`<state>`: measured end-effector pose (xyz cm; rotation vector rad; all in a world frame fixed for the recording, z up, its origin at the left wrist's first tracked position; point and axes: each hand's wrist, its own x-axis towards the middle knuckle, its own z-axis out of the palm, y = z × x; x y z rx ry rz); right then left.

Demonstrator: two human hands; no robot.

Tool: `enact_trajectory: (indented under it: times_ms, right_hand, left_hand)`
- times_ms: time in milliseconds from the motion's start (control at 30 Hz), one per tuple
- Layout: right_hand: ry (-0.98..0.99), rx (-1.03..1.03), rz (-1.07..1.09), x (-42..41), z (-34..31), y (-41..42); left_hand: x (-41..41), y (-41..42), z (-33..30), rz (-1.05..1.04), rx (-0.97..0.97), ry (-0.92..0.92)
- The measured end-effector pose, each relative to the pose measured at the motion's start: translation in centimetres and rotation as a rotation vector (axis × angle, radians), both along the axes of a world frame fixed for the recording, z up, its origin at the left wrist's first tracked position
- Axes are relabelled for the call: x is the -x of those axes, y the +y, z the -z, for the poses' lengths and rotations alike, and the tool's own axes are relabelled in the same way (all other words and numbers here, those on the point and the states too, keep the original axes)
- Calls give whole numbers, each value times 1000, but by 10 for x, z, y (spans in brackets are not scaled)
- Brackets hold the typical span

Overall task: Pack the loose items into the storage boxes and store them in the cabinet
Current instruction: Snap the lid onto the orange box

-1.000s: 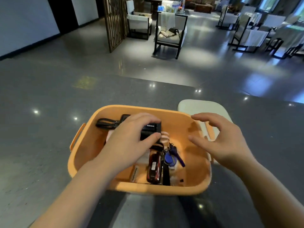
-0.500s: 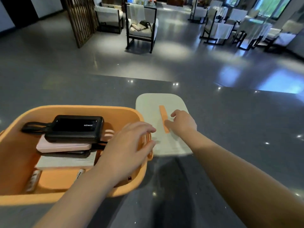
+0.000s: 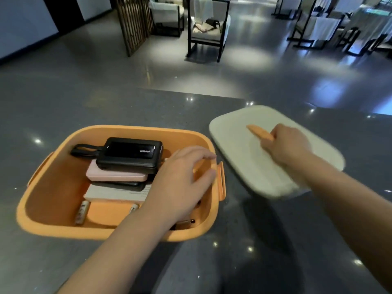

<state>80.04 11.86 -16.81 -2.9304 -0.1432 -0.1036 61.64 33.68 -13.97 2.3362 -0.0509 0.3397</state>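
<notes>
One orange storage box sits open on the dark speckled worktop, toward our left. Inside it we see a stack against the far wall: a black power bank with a looped strap on top, a pink device under it, a dark slab below that, and a white booklet at the bottom. Two small batteries lie on the box floor near the front wall, one on the left and one partly hidden by our forearm. A small dark item shows at the near right corner; we cannot tell what it is.

Our left hand hovers over the right side of the box, its fingers apart and loosely curled near the right rim, gripping nothing we can see.

Just beside the box on the right, the pale lid lies on the worktop, its near edge blurred. Our right hand rests on top of it, fingers closed on the orange handle strip at the middle of the lid.

Beyond the worktop edge, a glossy grey floor stretches away, with a dark-framed chair holding a bag, a slatted wooden screen and more chairs at the far right.
</notes>
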Motion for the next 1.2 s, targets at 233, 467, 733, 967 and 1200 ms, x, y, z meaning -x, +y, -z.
enact_trajectory:
  times_ms: [233, 467, 733, 967, 1200]
  right_hand:
    - [-168, -95, -318, 62, -126, 6]
    - [-134, -211, -719, 129, -93, 137]
    - [-81, -240, -759, 156, -25, 189]
    - [-11, -403, -640, 162, -22, 182]
    - [-140, -622, -118, 168, -7, 108]
  left_hand:
    - [43, 57, -20, -281, 216, -241]
    - [80, 107, -31, -448, 192, -361]
    - [88, 113, 2, -256, -119, -11]
    - [72, 113, 9, -189, -293, 71]
    - [41, 72, 6, -18, -340, 48]
